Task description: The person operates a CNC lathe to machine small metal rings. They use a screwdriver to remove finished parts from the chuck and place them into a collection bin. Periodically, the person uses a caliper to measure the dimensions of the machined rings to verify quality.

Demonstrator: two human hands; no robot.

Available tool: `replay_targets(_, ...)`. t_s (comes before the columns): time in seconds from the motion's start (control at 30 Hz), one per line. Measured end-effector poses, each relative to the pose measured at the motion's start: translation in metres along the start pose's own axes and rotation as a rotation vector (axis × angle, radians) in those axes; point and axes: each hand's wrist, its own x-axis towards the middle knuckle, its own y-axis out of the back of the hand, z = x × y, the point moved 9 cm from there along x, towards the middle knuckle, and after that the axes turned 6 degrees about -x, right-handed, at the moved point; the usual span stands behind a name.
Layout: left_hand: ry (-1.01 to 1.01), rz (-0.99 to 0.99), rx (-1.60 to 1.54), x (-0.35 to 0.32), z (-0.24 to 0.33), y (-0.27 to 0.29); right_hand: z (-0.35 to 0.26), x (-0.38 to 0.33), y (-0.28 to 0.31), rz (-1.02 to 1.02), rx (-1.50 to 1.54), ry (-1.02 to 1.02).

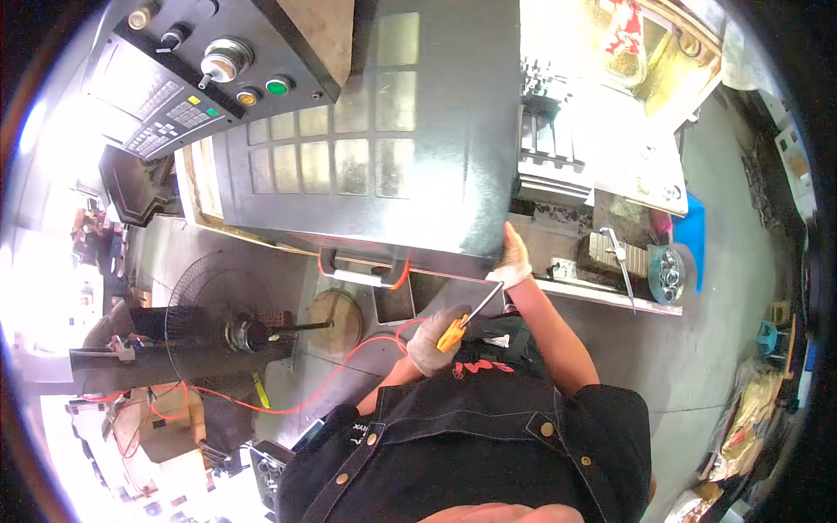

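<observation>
Evidently the left hand (429,345) curls its fingers round the tool (452,336), seemingly not yet applied; the right hand (514,259) meets the panel (475,131), finger grip unclear

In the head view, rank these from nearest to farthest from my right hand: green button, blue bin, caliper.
From your right hand:
1. Caliper, to the right.
2. Blue bin, farther right.
3. Green button, upper left, on the control panel.

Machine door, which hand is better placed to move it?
Probably your right hand: it's at the edge of the machine door, while your left hand holds the yellow air gun.
</observation>
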Motion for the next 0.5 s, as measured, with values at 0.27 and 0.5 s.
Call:
replay_targets(0.27, 0.150, 0.194, -0.017, 0.065, -0.010, -0.012, 0.115, 0.043, 0.012, -0.098, 0.677, -0.788)
replay_targets(0.5, 0.305, 0.282, 0.093, 0.225, -0.043, -0.017, 0.102, 0.044, 0.091, -0.155, 0.726, -0.976)
